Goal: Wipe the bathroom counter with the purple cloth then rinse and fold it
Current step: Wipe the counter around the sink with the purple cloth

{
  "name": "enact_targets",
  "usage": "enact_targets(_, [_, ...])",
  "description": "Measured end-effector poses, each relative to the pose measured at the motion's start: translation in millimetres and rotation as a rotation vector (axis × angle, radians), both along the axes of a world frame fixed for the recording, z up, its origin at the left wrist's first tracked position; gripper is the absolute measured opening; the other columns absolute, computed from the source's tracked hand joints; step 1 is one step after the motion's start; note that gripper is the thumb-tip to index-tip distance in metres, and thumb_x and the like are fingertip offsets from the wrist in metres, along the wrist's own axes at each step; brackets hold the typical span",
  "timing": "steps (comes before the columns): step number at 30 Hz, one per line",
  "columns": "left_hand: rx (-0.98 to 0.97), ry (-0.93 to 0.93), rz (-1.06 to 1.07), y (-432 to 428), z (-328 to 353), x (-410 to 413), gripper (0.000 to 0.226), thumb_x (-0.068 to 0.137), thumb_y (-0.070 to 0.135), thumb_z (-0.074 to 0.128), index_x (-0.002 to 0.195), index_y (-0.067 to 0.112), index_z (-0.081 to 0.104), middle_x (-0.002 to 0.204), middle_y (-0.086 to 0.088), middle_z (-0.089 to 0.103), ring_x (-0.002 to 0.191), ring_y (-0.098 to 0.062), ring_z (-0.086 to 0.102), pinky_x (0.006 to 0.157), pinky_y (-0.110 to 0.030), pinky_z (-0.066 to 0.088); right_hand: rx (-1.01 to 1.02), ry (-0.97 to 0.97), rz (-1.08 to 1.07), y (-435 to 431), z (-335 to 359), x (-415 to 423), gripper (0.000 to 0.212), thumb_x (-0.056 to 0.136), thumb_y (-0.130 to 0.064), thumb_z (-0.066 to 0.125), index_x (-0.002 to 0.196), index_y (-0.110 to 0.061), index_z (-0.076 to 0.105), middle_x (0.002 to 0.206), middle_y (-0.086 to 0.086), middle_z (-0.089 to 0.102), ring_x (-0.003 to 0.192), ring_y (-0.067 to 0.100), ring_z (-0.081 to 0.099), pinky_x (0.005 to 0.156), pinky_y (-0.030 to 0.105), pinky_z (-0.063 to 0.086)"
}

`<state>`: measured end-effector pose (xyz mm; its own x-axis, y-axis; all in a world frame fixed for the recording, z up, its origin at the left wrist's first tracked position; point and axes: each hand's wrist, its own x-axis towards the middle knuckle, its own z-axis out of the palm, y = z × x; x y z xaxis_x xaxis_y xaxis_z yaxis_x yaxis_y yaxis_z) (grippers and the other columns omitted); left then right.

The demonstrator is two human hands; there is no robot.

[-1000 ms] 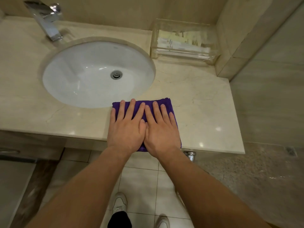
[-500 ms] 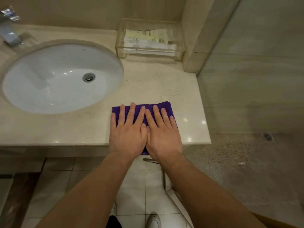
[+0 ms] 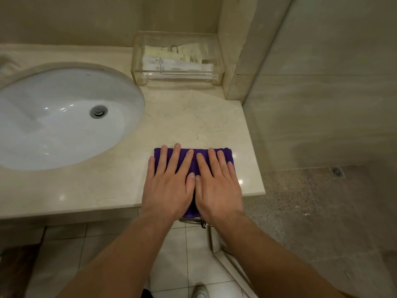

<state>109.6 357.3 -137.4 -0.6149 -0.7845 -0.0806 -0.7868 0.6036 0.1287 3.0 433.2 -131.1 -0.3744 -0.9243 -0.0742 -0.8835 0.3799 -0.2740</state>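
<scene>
Left hand (image 3: 168, 190), right hand (image 3: 218, 190) flat on purple cloth (image 3: 194, 164) — packets (image 3: 178, 63) illegible

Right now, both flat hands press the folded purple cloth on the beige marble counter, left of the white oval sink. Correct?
No: the head view shows the folded purple cloth, under the left hand and right hand, right of the white oval sink.

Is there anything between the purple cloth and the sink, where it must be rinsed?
Nothing visible. The left hand and right hand press flat on the cloth, and only bare counter lies between it and the sink. The clear box stands at the back wall, off that path.
</scene>
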Motion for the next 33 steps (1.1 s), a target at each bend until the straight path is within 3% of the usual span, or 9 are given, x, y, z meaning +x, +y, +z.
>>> enact_targets(6, [0.023, 0.026, 0.023, -13, -1, -7, 0.064, 0.094, 0.047, 0.003, 0.157, 0.033, 0.007, 0.166, 0.0, 0.002, 0.152, -0.026, -0.006, 0.123, -0.045, -0.001, 0.01, -0.007, -0.013, -16, -2, -7, 0.067, 0.095, -0.043, 0.0, 0.159, -0.026, 0.007, 0.166, 0.0, -0.002, 0.148, 0.012, -0.017, 0.119, 0.034, -0.013])
enact_targets(13, [0.035, 0.035, 0.03, -38, 1, -17, 0.065, 0.093, 0.046, 0.0, 0.156, 0.033, 0.005, 0.166, 0.0, 0.001, 0.152, -0.025, -0.006, 0.123, -0.046, -0.001, 0.051, -0.02, -0.005, -45, 3, -16, 0.067, 0.093, -0.044, -0.003, 0.158, -0.028, -0.001, 0.166, -0.001, -0.01, 0.151, 0.014, -0.016, 0.118, 0.034, -0.016])
enact_targets(22, [0.022, 0.028, 0.049, -80, 0, -32, 0.065, 0.092, 0.046, -0.003, 0.156, 0.033, 0.0, 0.166, 0.001, -0.002, 0.152, -0.025, -0.008, 0.123, -0.046, -0.001, 0.063, -0.042, 0.004, -89, 6, -33, 0.058, 0.105, -0.04, 0.015, 0.159, -0.028, -0.004, 0.166, -0.002, -0.013, 0.151, 0.015, -0.017, 0.121, 0.035, -0.013])
enact_targets(33, [-0.005, 0.055, 0.076, -141, -4, -54, 0.064, 0.093, 0.046, 0.0, 0.156, 0.034, 0.003, 0.166, 0.002, 0.002, 0.152, -0.024, -0.006, 0.123, -0.046, 0.001, -0.011, -0.043, -0.008, -151, -2, -54, 0.057, 0.105, -0.041, 0.019, 0.159, -0.03, 0.006, 0.167, -0.003, -0.003, 0.152, 0.014, -0.011, 0.123, 0.035, -0.008])
